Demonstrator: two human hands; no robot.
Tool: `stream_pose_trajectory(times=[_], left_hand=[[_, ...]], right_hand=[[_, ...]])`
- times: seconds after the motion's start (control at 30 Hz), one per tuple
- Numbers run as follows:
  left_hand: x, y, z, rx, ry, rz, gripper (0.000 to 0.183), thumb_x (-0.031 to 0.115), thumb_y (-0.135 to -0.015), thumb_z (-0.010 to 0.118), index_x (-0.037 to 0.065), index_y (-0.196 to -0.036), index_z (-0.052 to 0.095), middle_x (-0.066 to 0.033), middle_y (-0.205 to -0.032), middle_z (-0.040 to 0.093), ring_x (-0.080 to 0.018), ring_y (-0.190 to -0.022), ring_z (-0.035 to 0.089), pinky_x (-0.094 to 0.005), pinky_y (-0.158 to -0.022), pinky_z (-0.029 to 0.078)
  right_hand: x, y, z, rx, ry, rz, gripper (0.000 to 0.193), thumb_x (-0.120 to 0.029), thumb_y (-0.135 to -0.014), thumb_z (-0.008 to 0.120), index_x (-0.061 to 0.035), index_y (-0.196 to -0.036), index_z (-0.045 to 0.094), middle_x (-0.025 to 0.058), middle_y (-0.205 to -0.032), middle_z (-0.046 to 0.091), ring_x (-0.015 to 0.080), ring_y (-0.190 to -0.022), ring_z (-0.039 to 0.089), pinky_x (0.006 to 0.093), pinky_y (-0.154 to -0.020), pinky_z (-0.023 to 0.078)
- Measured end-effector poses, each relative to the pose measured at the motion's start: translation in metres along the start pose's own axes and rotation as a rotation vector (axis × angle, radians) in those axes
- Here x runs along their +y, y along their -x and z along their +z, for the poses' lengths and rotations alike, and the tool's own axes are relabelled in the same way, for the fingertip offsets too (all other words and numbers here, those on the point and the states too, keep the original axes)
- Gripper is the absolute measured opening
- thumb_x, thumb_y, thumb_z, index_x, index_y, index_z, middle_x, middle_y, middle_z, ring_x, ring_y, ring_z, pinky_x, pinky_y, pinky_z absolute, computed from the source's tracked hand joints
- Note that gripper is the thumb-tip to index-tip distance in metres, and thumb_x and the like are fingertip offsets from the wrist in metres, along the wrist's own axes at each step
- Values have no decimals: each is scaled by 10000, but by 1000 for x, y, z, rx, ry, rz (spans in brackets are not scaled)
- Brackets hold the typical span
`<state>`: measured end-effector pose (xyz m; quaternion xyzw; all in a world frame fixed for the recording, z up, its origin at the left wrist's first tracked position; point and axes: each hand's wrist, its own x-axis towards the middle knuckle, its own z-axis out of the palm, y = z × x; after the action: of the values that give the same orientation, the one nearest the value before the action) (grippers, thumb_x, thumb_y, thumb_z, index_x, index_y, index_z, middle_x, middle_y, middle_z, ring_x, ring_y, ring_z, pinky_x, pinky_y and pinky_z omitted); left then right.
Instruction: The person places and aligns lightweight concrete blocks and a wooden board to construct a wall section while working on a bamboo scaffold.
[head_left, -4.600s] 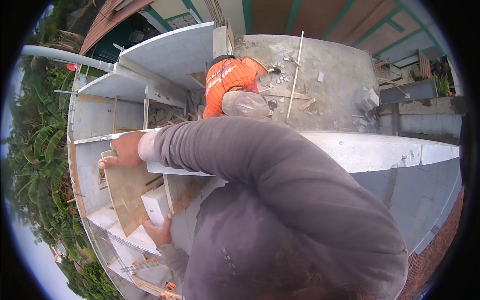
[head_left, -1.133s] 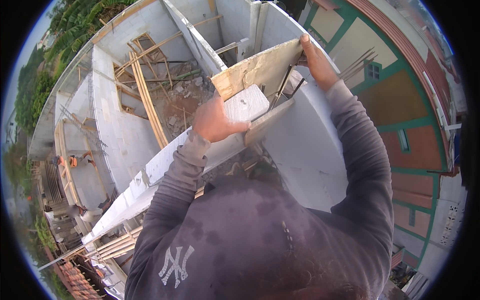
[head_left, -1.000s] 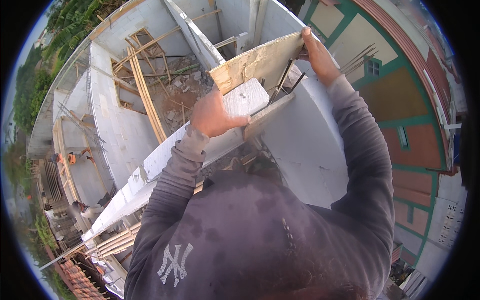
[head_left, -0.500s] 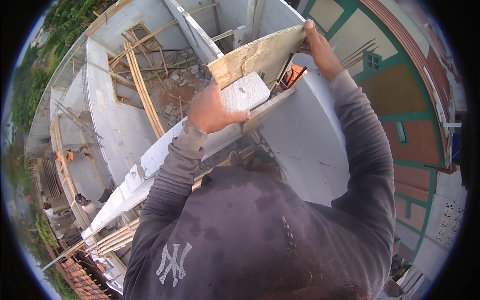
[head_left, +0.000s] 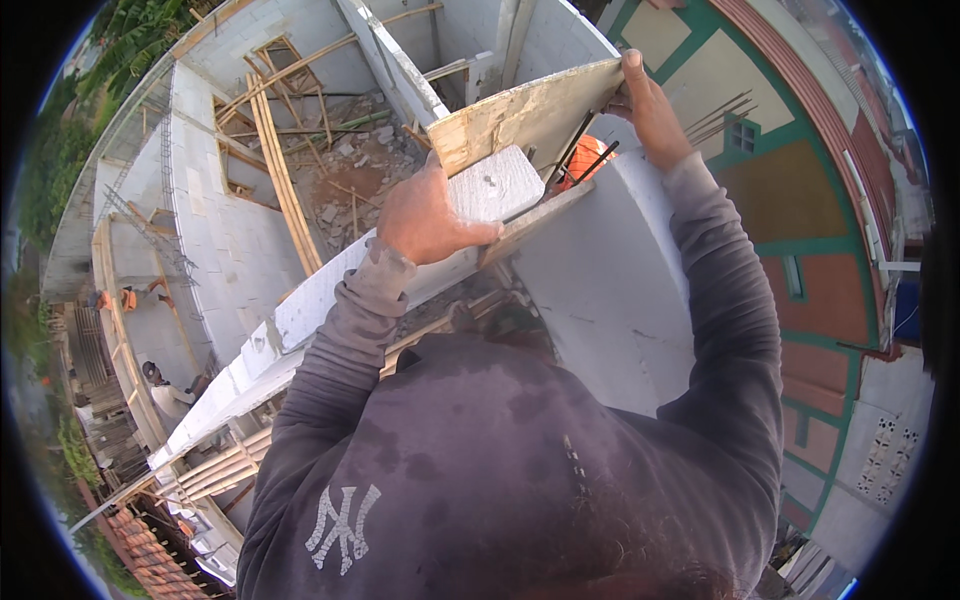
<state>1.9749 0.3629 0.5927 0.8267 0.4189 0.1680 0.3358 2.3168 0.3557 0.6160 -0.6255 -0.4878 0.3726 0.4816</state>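
A pale, mortar-stained wooden board [head_left: 530, 112] stands on edge across the wall top, on the far side of a white block end [head_left: 495, 185]. My left hand [head_left: 425, 212] is closed round the board's left end. Its fingers are partly hidden behind the board, and its thumb stretches over the block to a nearer wooden board [head_left: 540, 222]. At the far board's right end, my right hand [head_left: 652, 115] grips the edge, thumb up. Between the two boards, dark steel bars [head_left: 597, 162] stick up beside something orange [head_left: 585, 158] lower down.
White block walls [head_left: 610, 260] drop away on both sides. Below left lie rubble [head_left: 350, 165] and long timber poles [head_left: 275, 170]. Two people [head_left: 172, 395] [head_left: 128, 298] are at the far left. A green-trimmed building [head_left: 800, 200] stands at right, with thin bars [head_left: 722, 118] jutting near my right hand.
The far board and my right hand have shifted slightly right, while my left hand keeps its hold. More of the orange thing shows. At lower left, a person has changed posture.
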Motion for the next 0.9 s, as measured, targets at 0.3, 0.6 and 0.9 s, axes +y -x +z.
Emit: stream_pose_trajectory(times=[0.3,0.6,0.9], left_hand=[[1,-2,2,-26,-25,-27,903,479,-653,920,-40,-1321,604,-256,-1166,723,-406,-1082,708,-441,-956,541],[-2,-2,-3,-53,-2,-56,994,480,-632,870,-62,-1393,531,-265,-1172,721,-407,-1066,718,-432,-935,564],[-6,-6,6,-29,-9,-33,909,461,-632,856,-113,-1253,524,-273,-1043,722,-418,-974,739,-449,-872,599]], right_hand=[[4,-1,-5,-31,21,1,1019,-828,-1000,325,83,-1406,536,215,-1310,642,285,-1208,646,415,-1093,490],[-1,-2,4,27,24,-22,998,-801,-1019,326,102,-1360,579,226,-1285,655,308,-1190,654,417,-1102,496],[-1,4,-5,47,-9,29,942,-764,-1046,308,94,-1365,527,236,-1298,635,316,-1216,636,433,-1110,477]])
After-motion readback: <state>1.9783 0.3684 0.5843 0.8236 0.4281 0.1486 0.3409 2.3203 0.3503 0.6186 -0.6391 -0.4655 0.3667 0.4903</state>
